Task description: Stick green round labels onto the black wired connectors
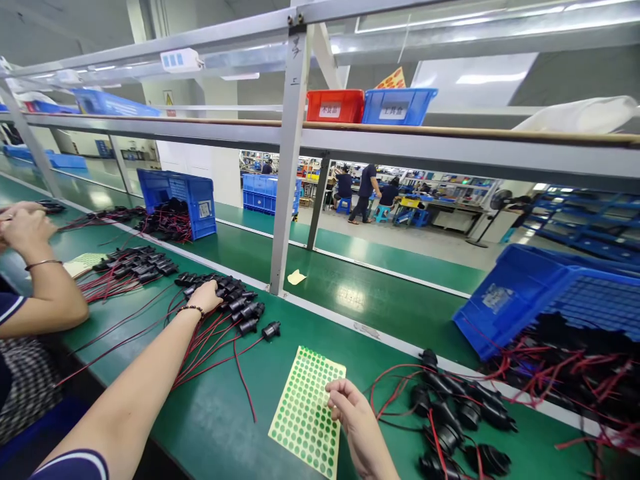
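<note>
Lower centre: the sticker sheet (pixel 300 417), pale yellow with rows of round green dots, lies beside your right hand (pixel 353 417), fingers together at its edge. Left of centre: your left hand (pixel 206 297) touches black cylindrical parts (pixel 245 311) with red leads; its grip cannot be determined.

Grn workbench (pixel 270 393), metal shelf frame (pixel 289 167), gray flr (pixel 425 241), wht wall (pixel 227 170), prob. fan (pixel 500 199) in bkgd

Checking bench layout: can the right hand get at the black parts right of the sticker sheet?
Likely yes: the right hand is at the sticker sheet, and the black parts lie in the open close beside it; only loose red wires trail between.
</note>
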Action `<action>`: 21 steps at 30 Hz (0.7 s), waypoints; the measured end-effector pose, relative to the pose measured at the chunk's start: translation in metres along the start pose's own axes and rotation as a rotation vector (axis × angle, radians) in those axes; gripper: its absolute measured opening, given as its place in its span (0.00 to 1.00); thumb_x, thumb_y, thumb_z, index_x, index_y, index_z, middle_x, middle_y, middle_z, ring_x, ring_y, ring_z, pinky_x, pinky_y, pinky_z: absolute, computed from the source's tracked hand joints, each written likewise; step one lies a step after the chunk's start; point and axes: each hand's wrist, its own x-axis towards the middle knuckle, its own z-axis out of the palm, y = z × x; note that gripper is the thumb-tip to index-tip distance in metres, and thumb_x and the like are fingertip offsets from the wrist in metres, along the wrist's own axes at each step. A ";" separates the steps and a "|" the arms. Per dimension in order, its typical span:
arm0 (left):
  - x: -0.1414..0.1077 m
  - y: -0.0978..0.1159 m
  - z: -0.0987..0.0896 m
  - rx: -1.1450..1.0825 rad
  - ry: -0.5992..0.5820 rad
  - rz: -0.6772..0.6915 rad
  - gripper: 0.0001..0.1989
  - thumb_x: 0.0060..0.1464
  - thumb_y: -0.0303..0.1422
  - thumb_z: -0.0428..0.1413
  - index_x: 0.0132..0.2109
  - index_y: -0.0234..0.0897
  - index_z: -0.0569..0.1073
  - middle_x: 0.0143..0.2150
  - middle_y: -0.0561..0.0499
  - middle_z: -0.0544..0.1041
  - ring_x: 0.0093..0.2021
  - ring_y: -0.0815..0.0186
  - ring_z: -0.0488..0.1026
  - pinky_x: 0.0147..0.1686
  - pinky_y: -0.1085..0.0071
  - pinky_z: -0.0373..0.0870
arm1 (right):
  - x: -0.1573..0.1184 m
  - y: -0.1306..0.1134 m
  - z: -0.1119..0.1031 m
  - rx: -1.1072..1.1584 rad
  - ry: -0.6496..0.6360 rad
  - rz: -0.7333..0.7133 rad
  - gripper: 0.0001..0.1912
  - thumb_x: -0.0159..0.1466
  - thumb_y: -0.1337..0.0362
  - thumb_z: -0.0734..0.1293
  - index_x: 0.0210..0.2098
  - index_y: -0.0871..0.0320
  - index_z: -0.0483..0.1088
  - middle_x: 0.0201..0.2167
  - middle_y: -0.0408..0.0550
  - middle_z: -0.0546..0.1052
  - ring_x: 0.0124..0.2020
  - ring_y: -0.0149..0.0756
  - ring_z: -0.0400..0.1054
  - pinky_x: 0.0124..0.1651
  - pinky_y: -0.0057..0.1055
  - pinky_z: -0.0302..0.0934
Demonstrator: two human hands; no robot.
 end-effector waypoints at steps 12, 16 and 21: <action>-0.073 0.096 -0.024 -0.107 0.267 0.239 0.16 0.50 0.30 0.47 0.47 0.40 0.66 0.50 0.46 0.66 0.52 0.56 0.59 0.50 0.61 0.57 | -0.001 -0.008 -0.004 0.064 0.060 -0.036 0.08 0.49 0.61 0.68 0.24 0.60 0.68 0.22 0.41 0.66 0.22 0.26 0.56 0.26 0.24 0.53; -0.158 0.164 -0.034 -0.492 0.091 0.814 0.10 0.51 0.29 0.48 0.40 0.39 0.70 0.39 0.49 0.71 0.44 0.63 0.64 0.48 0.67 0.60 | 0.006 -0.005 -0.014 0.157 0.135 -0.066 0.09 0.49 0.59 0.69 0.24 0.59 0.67 0.22 0.40 0.66 0.21 0.26 0.56 0.26 0.25 0.53; -0.216 0.205 -0.052 -0.539 -0.088 1.386 0.10 0.49 0.33 0.52 0.41 0.43 0.71 0.40 0.51 0.71 0.43 0.64 0.64 0.48 0.65 0.58 | 0.008 -0.008 -0.021 0.260 0.196 -0.059 0.10 0.48 0.60 0.70 0.25 0.57 0.66 0.21 0.39 0.66 0.21 0.28 0.58 0.26 0.25 0.56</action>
